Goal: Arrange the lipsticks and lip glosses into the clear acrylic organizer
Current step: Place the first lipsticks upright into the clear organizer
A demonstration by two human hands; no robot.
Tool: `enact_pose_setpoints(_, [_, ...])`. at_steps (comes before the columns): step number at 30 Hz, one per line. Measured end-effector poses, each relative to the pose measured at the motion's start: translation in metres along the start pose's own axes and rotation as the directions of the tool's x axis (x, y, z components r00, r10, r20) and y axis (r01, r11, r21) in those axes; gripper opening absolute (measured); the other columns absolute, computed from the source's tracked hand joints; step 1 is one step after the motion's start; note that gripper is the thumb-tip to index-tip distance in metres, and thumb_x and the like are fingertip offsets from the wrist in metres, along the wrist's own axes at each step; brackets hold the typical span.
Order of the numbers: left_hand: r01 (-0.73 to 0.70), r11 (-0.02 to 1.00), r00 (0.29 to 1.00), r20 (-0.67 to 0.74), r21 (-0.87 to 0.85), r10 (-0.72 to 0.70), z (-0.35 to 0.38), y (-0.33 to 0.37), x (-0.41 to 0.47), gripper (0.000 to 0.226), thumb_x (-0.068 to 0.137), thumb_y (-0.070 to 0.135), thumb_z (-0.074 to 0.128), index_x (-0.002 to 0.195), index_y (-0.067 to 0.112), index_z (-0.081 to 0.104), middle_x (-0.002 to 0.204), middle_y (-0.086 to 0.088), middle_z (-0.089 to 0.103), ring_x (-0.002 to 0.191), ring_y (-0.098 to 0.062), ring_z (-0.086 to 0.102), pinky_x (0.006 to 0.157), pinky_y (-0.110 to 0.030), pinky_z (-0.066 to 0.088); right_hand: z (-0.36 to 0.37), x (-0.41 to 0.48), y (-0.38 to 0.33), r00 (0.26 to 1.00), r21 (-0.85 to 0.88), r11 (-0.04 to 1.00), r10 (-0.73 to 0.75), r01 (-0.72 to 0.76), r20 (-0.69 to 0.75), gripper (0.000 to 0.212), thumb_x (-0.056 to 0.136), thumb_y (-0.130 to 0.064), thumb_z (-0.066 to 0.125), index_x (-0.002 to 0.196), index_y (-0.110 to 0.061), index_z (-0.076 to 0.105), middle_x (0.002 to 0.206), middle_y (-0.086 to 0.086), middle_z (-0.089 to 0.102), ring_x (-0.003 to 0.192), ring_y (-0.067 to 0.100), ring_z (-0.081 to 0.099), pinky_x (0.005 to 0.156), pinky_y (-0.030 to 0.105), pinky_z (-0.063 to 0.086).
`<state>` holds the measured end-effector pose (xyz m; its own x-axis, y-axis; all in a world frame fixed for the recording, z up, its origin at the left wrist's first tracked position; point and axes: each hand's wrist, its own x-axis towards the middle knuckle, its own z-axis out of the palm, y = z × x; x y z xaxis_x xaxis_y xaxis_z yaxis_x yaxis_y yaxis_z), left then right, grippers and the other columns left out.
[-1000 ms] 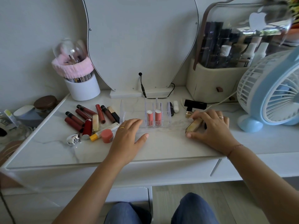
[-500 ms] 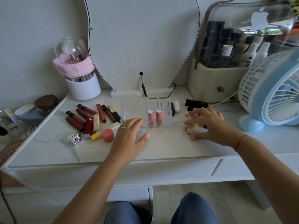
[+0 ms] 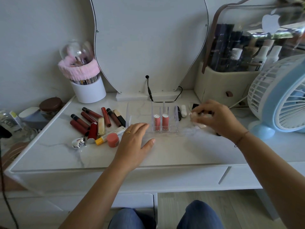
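Grips with the right hand (image 3: 217,120) a pale tube (image 3: 197,119), too blurred to name as lipstick or gloss. Holds it just above the table (image 3: 173,151), beside the right end of the clear acrylic organizer (image 3: 164,107). Rests the left hand (image 3: 133,141) flat on the table, fingers straight, tips at the organizer's front left corner, nothing held.

Early in the task, by judgement.
- Done: two pink lipsticks (image 3: 165,121) upright, side by side, in the organizer's front compartments. Wide left compartment apparently empty.
- Left: the tube in hand, plus a heap of red and dark tubes (image 3: 92,121) toward the table's left edge, apart from the organizer.
- Unclear: a white tube (image 3: 183,111) and a dark tube (image 3: 179,114) at the organizer's right wall. Cannot tell whether inside or just outside.

Other containers along the back edge:
- White cup (image 3: 89,91) near the back left corner, with brushes and a pink band.
- Beige case (image 3: 219,90) toward the back right, with bottles under a clear lid.
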<state>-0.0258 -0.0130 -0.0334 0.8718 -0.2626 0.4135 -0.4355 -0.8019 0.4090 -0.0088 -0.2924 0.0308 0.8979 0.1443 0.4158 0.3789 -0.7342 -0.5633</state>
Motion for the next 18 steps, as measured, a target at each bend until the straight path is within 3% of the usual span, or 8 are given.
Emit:
enact_pose_setpoints(2, [-0.006, 1.0, 1.0, -0.004, 0.006, 0.006, 0.0, 0.0, 0.0, 0.053, 0.089, 0.04, 0.053, 0.137, 0.018, 0.041, 0.139, 0.003, 0.044, 0.13, -0.014, 0.033, 0.106, -0.022, 0.02, -0.003, 0.006, -0.007, 0.994, 0.159, 0.987, 0.049, -0.033, -0.094, 0.011, 0.075, -0.037, 0.07, 0.085, -0.035, 0.067, 0.08, -0.009, 0.065, 0.071, 0.006, 0.058, 0.066, 0.022, 0.05])
enact_pose_setpoints(4, [-0.011, 1.0, 1.0, -0.01, 0.01, 0.011, 0.0, 0.001, -0.001, 0.053, 0.089, 0.04, 0.053, 0.136, 0.018, 0.042, 0.138, 0.003, 0.044, 0.13, -0.014, 0.034, 0.105, -0.021, 0.02, -0.003, 0.015, -0.015, 0.979, 0.302, 0.952, 0.103, -0.046, -0.177, 0.01, 0.078, -0.033, 0.07, 0.084, -0.037, 0.064, 0.079, -0.004, 0.068, 0.071, 0.009, 0.062, 0.07, 0.022, 0.053])
enact_pose_setpoints(8, [-0.008, 1.0, 1.0, -0.015, 0.006, 0.008, -0.001, 0.001, -0.001, 0.052, 0.089, 0.04, 0.053, 0.136, 0.019, 0.042, 0.139, 0.004, 0.044, 0.13, -0.013, 0.033, 0.105, -0.02, 0.019, 0.005, 0.041, -0.028, 0.955, 0.527, 0.849, 0.188, -0.041, -0.228, 0.013, 0.083, -0.021, 0.068, 0.096, -0.018, 0.067, 0.087, 0.001, 0.07, 0.072, 0.001, 0.068, 0.07, 0.015, 0.055])
enact_pose_setpoints(14, [-0.027, 1.0, 1.0, -0.012, 0.001, 0.027, -0.002, 0.001, -0.001, 0.05, 0.09, 0.041, 0.052, 0.135, 0.02, 0.044, 0.138, 0.004, 0.045, 0.129, -0.012, 0.033, 0.105, -0.019, 0.018, 0.024, 0.069, -0.033, 0.962, 0.526, 0.849, 0.19, -0.061, -0.196, 0.024, 0.084, -0.017, 0.069, 0.104, -0.004, 0.066, 0.095, 0.015, 0.07, 0.076, 0.011, 0.067, 0.073, 0.019, 0.057])
enact_pose_setpoints(18, [-0.029, 1.0, 1.0, -0.01, -0.008, 0.029, -0.001, 0.0, -0.001, 0.05, 0.09, 0.042, 0.05, 0.135, 0.02, 0.044, 0.138, 0.004, 0.045, 0.13, -0.012, 0.033, 0.106, -0.021, 0.018, 0.032, 0.077, -0.027, 0.968, 0.462, 0.883, 0.183, -0.085, -0.172, 0.013, 0.082, -0.024, 0.071, 0.093, -0.019, 0.067, 0.094, 0.011, 0.072, 0.08, 0.017, 0.068, 0.079, 0.029, 0.058])
